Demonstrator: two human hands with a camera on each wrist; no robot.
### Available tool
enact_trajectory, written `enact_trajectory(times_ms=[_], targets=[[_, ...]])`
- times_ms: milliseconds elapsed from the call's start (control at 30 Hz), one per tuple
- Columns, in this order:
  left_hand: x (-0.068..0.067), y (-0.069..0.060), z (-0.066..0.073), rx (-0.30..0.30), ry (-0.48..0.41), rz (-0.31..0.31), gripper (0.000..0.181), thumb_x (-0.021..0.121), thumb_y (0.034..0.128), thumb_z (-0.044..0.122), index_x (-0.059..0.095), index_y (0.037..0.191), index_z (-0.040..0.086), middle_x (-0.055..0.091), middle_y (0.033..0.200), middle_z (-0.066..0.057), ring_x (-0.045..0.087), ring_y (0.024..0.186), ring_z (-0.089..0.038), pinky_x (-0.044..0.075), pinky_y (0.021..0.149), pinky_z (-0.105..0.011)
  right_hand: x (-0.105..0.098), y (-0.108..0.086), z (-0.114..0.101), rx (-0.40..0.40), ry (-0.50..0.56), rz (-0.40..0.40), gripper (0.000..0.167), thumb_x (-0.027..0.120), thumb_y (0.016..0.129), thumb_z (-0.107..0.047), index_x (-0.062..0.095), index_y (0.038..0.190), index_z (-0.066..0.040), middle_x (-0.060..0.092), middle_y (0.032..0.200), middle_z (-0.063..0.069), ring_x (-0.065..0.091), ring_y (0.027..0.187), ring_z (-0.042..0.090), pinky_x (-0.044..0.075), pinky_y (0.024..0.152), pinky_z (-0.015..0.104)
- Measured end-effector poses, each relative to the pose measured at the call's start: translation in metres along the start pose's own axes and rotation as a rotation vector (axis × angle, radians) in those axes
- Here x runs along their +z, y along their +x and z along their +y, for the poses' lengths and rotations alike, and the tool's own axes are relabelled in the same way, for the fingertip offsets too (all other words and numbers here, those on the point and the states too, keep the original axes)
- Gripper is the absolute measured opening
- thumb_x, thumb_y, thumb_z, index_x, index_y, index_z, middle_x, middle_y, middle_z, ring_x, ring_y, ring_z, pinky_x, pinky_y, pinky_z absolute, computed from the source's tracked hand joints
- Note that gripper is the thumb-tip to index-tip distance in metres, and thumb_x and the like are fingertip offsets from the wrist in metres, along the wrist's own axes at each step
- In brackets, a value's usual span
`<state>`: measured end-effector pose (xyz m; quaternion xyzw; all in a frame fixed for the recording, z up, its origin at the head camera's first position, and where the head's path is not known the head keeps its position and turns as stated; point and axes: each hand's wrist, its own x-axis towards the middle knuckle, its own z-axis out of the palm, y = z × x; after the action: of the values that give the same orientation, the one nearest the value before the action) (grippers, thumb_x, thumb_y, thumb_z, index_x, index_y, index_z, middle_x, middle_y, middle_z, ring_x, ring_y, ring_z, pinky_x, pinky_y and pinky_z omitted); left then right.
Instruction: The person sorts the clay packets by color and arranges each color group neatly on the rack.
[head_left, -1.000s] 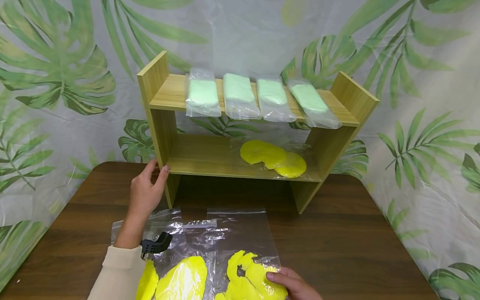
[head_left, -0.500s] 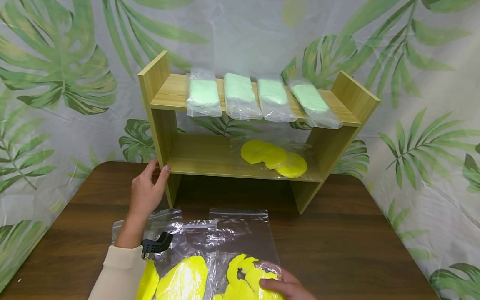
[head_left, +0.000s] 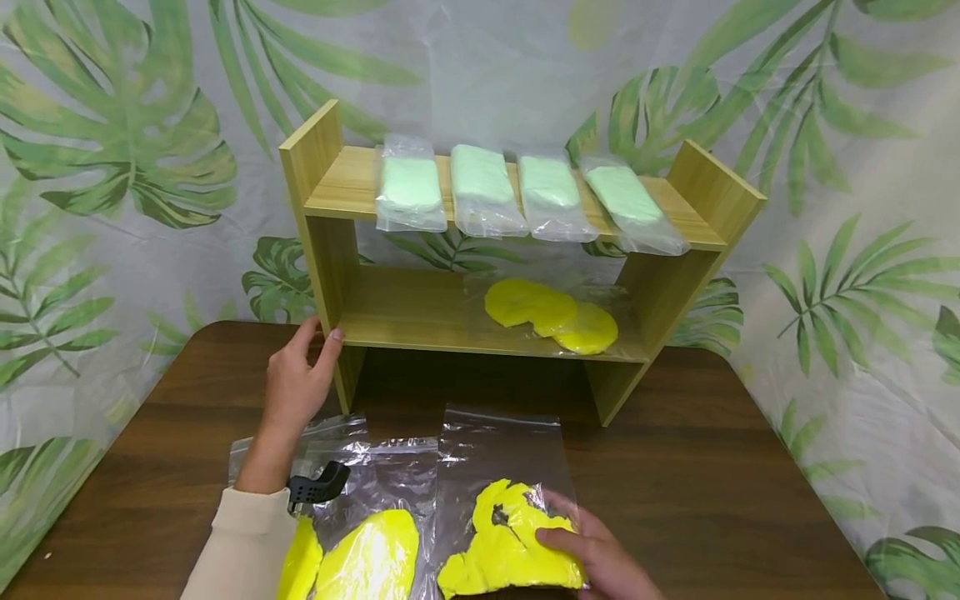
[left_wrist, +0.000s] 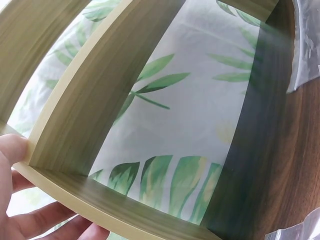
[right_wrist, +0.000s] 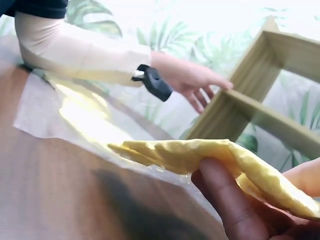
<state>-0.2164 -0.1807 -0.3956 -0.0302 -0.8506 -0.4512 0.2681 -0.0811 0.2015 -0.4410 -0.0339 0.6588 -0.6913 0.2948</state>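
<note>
My left hand (head_left: 294,382) grips the left side panel of the small wooden shelf (head_left: 397,310), thumb at the front edge and fingers on the outer side. In the left wrist view the fingers (left_wrist: 42,217) show beyond the panel. My right hand (head_left: 603,557) holds the right side of a clear zip bag (head_left: 498,446) containing a torn, flat yellow clay-like piece (head_left: 517,546). The right wrist view shows the thumb (right_wrist: 227,197) against this bag, its near part raised above the table. Beside it lie more zip bags with yellow pieces (head_left: 371,558), partly under my left forearm.
Several bags with pale green blocks (head_left: 480,175) lie along the top board, their ends overhanging its front. A bag with yellow rounds (head_left: 528,304) lies on the middle board. The dark wooden table (head_left: 697,492) reaches a leaf-print cloth (head_left: 847,167) behind.
My right hand has lifted the zip bag's near part and shifted the bag rightward and slightly forward, apart from the neighbouring bags. My left hand keeps its place on the shelf.
</note>
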Motion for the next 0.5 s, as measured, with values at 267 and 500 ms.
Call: enact_trajectory(times_ms=[267,500], targets=[[0.000,0.000,-0.001,0.001,0.005,0.003,0.037,0.050,0.1001,0.038,0.058,0.123,0.010,0.069,0.104,-0.017,0.066,0.093,-0.033,0.050,0.073,-0.050,-0.001,0.003,-0.038,-0.070,0.265,-0.124,0.069,0.047,0.099,-0.003,0.005,0.154,-0.003,0.059,0.127,0.013,0.065,0.105,0.023,0.050,0.091,0.037],[0.001,0.001,-0.002,0.007,0.004,0.000,0.037,0.050,0.1001,0.039,0.058,0.122,0.010,0.069,0.103,-0.017,0.066,0.094,-0.034,0.050,0.075,-0.051,0.002,0.001,-0.071,-0.176,0.207,-0.101,0.062,0.048,0.098,0.000,0.021,0.152,-0.010,0.058,0.123,0.012,0.066,0.102,0.023,0.051,0.089,0.037]])
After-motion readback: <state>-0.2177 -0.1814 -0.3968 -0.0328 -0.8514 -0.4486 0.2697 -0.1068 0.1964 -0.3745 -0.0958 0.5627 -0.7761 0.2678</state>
